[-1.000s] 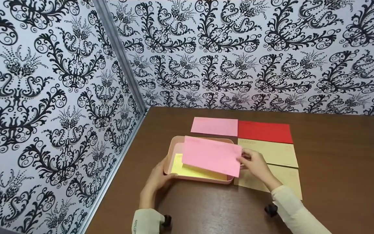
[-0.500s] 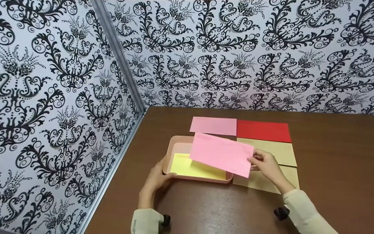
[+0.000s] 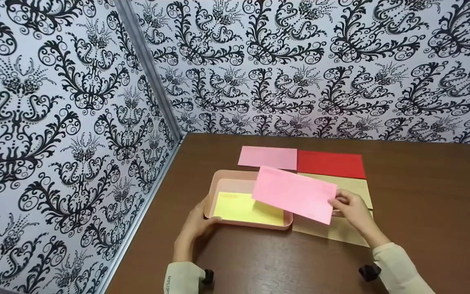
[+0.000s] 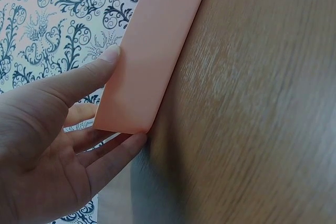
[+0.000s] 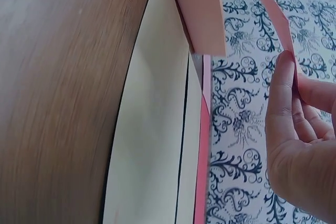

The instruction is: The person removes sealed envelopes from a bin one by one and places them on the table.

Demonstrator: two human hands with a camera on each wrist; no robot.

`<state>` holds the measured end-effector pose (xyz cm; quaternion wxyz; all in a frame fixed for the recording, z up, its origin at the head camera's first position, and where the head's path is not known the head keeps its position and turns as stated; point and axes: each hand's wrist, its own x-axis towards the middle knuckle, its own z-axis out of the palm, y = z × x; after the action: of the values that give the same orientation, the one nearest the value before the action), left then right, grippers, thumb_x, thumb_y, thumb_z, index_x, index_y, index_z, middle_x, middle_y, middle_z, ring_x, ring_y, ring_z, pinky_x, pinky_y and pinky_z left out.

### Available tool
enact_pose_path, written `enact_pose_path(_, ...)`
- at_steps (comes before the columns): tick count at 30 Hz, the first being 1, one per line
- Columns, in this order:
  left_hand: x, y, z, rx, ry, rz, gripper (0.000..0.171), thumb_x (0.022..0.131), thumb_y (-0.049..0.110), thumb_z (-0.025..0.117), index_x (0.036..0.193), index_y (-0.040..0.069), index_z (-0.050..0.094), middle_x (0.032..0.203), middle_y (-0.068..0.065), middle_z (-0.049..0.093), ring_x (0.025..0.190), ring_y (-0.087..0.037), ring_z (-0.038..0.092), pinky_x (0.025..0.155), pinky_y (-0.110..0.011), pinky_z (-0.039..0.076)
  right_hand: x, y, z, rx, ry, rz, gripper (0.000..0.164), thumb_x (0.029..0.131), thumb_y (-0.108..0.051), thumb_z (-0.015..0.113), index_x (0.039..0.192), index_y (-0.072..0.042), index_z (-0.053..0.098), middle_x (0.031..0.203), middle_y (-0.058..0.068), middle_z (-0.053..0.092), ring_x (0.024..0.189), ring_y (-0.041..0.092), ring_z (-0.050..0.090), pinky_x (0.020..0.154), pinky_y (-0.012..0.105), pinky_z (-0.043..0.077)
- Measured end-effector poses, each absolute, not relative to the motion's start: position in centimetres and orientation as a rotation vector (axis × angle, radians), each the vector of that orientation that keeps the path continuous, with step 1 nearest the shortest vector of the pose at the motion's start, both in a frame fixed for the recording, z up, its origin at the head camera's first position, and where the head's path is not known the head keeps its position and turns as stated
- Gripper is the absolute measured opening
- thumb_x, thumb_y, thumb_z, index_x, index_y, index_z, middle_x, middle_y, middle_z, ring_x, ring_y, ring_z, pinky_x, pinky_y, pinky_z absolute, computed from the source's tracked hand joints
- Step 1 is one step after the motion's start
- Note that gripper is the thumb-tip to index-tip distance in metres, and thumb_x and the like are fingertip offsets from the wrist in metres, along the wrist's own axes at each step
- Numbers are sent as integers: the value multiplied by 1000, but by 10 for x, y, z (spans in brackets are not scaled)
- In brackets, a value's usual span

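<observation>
My right hand (image 3: 352, 207) pinches a pink envelope (image 3: 294, 194) by its right end, thumb on top. The envelope is held tilted above the right part of a peach tray (image 3: 214, 185) and the beige envelopes. In the right wrist view the same envelope (image 5: 278, 17) appears nearly edge-on between thumb and fingers (image 5: 282, 93). My left hand (image 3: 196, 220) holds the tray's near left corner. Its thumb lies on the rim and its fingers touch the end wall, as the left wrist view shows. Inside the tray lies a yellow envelope (image 3: 245, 210), partly covered by the pink one.
Behind the tray, another pink envelope (image 3: 268, 157) lies flat beside a red envelope (image 3: 331, 164). Two beige envelopes (image 3: 333, 232) lie in front of the red one, to the tray's right. Patterned walls (image 3: 243, 81) bound the brown table (image 3: 431, 204) at the back and left.
My right hand has carried the pink envelope rightward, from over the tray to partly past its right end. More of the yellow envelope shows. The left hand stays at the tray's corner.
</observation>
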<state>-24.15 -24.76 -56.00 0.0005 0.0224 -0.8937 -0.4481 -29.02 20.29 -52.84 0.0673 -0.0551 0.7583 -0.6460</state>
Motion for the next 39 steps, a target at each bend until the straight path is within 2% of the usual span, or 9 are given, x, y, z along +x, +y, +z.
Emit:
enact_pose_path(20, -242, -249, -558, 33, -2833, -1309, 89, 83, 25, 80, 155, 3, 33, 152, -25, 44, 140, -46, 41, 114, -62, 33, -277, 245, -533, -51, 2332, -1967, 18, 98, -5, 60, 97, 11, 52, 77, -12, 66, 71, 2, 67, 67, 23, 60)
enact_pose_path(28, -240, -252, -560, 53, -2807, -1293, 88, 83, 28, 81, 154, 4, 35, 151, -23, 47, 138, -44, 45, 112, -61, 37, -279, 254, -531, 2, 2284, -2014, 9, 97, -4, 59, 101, 4, 58, 78, -13, 70, 73, 2, 67, 67, 23, 60)
enact_pose_path(33, -241, -252, -560, 33, -2802, -1305, 89, 82, 29, 81, 153, 3, 36, 149, -24, 48, 136, -44, 47, 111, -60, 38, -280, 260, -530, 25, 2273, -2027, 12, 98, -5, 59, 105, 4, 58, 79, -14, 70, 73, 3, 68, 67, 23, 60)
enact_pose_path(36, -242, -252, -560, 27, -2798, -1323, 82, 87, 28, 77, 152, 1, 37, 149, -25, 48, 136, -44, 48, 111, -60, 38, -281, 263, -529, 22, 2284, -2016, 16, 98, -6, 60, 108, 5, 58, 80, -14, 69, 74, 3, 68, 68, 22, 60)
enact_pose_path(39, -243, -250, -560, 21, -2788, -1319, 66, 96, 23, 65, 150, -3, 38, 149, -27, 47, 136, -45, 47, 111, -60, 38, -281, 265, -529, 28, 2290, -2019, 15, 97, -6, 60, 108, 5, 59, 80, -14, 69, 74, 3, 68, 68, 21, 60)
